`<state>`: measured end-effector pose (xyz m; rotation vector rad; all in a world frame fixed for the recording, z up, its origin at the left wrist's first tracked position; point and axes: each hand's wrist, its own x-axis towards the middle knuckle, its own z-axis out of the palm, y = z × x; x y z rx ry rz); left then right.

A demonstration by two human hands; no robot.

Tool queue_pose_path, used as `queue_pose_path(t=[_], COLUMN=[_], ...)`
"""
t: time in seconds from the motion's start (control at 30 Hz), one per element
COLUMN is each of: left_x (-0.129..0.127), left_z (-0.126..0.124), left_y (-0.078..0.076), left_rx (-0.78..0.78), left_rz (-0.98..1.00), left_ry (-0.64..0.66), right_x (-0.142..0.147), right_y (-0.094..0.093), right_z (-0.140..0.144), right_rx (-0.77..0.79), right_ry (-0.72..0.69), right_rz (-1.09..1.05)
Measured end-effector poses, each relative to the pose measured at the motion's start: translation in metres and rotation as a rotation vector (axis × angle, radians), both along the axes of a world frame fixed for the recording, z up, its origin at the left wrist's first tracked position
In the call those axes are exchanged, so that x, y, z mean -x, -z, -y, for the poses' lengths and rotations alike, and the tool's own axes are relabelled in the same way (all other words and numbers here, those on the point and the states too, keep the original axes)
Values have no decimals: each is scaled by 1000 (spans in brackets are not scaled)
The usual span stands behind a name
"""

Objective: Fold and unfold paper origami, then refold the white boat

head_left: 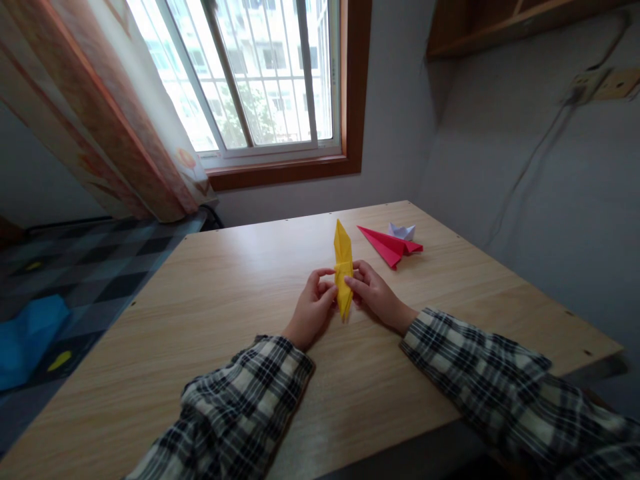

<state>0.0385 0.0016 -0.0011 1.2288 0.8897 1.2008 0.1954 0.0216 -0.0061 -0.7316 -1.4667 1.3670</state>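
Note:
A folded piece of yellow origami paper [343,250] stands lengthwise between my hands, just above the middle of the table. It is long and narrow, with a pointed top, a crosswise fold near its middle and split points at the bottom. My left hand [316,300] pinches its left edge between thumb and fingers. On the other edge, my right hand [375,292] grips it, the thumb lying on the front face. Some fingertips are hidden behind the paper.
Beyond my right hand, a red paper plane [390,245] and a white paper boat [402,231] lie on the wooden table [240,280]. A blue item [33,340] rests on the checkered surface at left. A window [270,73] and curtain [100,100] are behind.

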Motion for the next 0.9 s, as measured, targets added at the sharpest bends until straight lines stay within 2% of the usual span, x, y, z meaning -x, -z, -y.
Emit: queue_pose_path(t=[0.3, 0.5, 0.73, 0.9], left_x=[-1, -2, 0, 3], left_z=[5, 2, -3, -5], left_y=[-4, 0, -1, 4], left_rx=[18, -3, -26, 33], left_rz=[-14, 26, -36, 22], left_ry=[41, 70, -9, -45], right_x=[0, 1, -1, -1], right_y=[-3, -7, -3, 0], right_z=[2, 5, 2, 1], right_rx=[-24, -20, -60, -50], right_ry=[-11, -21, 23, 28], right_rz=[-3, -24, 14, 54])
